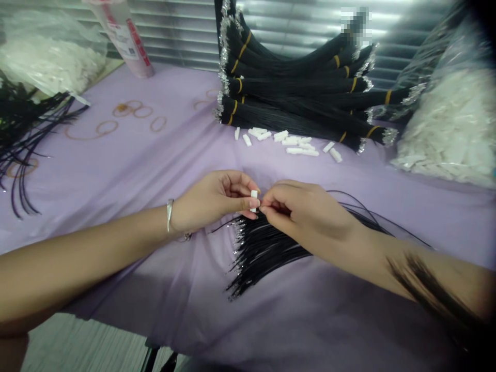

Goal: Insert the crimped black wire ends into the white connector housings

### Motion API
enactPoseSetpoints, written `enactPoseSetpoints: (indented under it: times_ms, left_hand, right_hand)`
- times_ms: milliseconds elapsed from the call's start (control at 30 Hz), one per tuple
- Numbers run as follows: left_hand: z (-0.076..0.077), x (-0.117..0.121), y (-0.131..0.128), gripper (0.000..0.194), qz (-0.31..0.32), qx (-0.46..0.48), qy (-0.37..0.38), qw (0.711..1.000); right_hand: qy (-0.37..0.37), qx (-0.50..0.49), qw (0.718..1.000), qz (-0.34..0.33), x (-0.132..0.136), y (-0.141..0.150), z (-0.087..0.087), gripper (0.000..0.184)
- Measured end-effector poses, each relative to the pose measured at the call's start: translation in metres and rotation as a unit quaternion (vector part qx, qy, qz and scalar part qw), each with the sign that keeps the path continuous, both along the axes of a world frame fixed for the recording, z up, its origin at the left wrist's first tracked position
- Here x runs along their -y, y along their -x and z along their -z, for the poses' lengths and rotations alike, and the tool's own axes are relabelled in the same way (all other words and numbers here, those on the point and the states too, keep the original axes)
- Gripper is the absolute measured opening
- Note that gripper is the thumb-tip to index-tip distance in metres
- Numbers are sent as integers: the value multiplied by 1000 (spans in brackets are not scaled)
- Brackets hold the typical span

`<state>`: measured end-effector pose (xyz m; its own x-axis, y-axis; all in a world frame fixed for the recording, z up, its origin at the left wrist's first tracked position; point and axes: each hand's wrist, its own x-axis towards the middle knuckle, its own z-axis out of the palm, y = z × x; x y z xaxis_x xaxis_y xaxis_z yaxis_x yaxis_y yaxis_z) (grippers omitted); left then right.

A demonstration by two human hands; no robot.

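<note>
My left hand (215, 199) pinches a small white plastic connector (254, 198) between thumb and fingers, just above the table. My right hand (304, 212) meets it from the right, its fingertips pinched together against the connector's side, apparently on a thin black wire I can barely make out. Below both hands lies a loose fan of black wires (259, 253) with metal-tipped ends on the purple cloth (155, 170). A silver bracelet (169, 214) circles my left wrist.
Several loose white connectors (289, 140) lie behind the hands. Stacked bundles of black wires (294, 95) with yellow bands rise at the back. Bags of white connectors sit far right (445, 129) and far left (46, 57). Rubber bands (132, 111) and finished black wires (19, 134) lie left.
</note>
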<state>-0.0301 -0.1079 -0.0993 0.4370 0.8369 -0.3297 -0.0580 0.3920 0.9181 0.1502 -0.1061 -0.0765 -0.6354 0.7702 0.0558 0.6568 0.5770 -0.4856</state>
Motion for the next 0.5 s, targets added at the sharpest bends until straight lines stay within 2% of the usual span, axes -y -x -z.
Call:
enactPoseSetpoints:
  times_ms: [100,167,300,400,500]
  left_hand:
    - [1,-1,0,14,-31,36,8,999]
    - [2,-2,1,15,-62,68,11,996]
    - [3,-3,2,15,-83,95,10,992]
    - [4,-3,2,16,-75,93,3,993]
    - [5,-3,2,16,-74,96,5,993]
  right_hand:
    - [-96,16,995,-14,7,-2,-10,13]
    - [-137,18,989,-52,13,-3,-12,14]
    - [-95,66,981,-154,17,1,1,15]
    - [-73,48,983,-161,13,4,13,13]
    - [-39,38,987,-149,9,5,15,12]
